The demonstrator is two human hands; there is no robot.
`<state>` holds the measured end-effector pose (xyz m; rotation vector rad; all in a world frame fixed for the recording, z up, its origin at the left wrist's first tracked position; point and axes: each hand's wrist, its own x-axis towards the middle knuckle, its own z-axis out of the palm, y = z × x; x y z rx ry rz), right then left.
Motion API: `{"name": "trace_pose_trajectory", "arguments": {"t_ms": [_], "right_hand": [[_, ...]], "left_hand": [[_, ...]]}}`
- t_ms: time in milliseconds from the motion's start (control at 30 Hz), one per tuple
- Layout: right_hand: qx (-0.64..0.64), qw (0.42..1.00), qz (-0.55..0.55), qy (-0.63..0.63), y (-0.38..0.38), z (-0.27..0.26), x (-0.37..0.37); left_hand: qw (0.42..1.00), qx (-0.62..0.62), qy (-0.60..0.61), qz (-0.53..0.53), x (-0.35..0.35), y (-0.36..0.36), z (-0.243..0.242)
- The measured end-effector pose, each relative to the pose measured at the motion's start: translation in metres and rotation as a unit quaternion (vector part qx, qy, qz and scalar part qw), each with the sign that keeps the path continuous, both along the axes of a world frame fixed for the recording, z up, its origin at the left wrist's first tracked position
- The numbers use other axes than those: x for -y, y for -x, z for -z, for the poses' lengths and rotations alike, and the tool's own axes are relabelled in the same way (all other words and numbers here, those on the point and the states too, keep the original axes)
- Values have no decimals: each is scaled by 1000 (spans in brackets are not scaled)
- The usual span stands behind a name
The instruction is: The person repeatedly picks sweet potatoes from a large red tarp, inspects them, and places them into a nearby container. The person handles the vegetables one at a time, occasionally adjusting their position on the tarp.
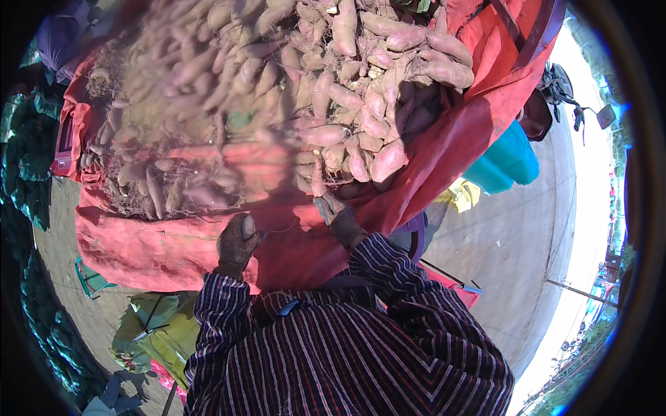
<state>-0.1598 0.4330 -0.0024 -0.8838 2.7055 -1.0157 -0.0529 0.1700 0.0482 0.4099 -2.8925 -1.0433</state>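
Observation:
A large heap of pinkish sweet potatoes (333, 93) with stringy roots lies on a red tarpaulin (156, 244) in front of me. My left hand (237, 247), in a brown, dirty work glove, is closed near the front edge around something with a rounded tan end, apparently a sweet potato (247, 227). To its right, my right hand (338, 218), also gloved, has its fingers on the lower tip of a slender sweet potato (318, 177) at the heap's front. A smaller group of rooty sweet potatoes (161, 190) sits at front left.
Yellow-green sacks (161, 333) stand low at left. At right are a teal sack (504, 156), a yellow bag (463, 195) and part of a motorbike (564, 96) on the pavement (510, 234). Dust hazes the heap's left side. A green stool-like object (92, 278) is at left.

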Motion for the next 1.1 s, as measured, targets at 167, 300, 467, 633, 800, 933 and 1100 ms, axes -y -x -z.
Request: {"name": "trace_pose_trajectory", "arguments": {"t_ms": [167,300,467,633,800,933,1100], "right_hand": [[43,992,105,52,13,-3,-36],[-113,978,168,-48,45,10,-48],[-49,994,78,-59,111,10,-59],[481,732,268,402,121,-31,-56],[481,803,105,335,88,-34,-25],[612,716,40,334,63,-23,32],[253,950,-35,180,40,-25,80]], "left_hand": [[767,19,-563,-308,2,-25,-16],[837,55,-504,-206,-16,-28,-18],[744,77,-632,-203,-34,-6,-15],[760,64,-616,-199,-38,11,-12],[796,62,-594,-96,-28,21,7],[877,16,-479,-31,-32,32,25],[608,-8,-791,-72,-33,44,27]]}}
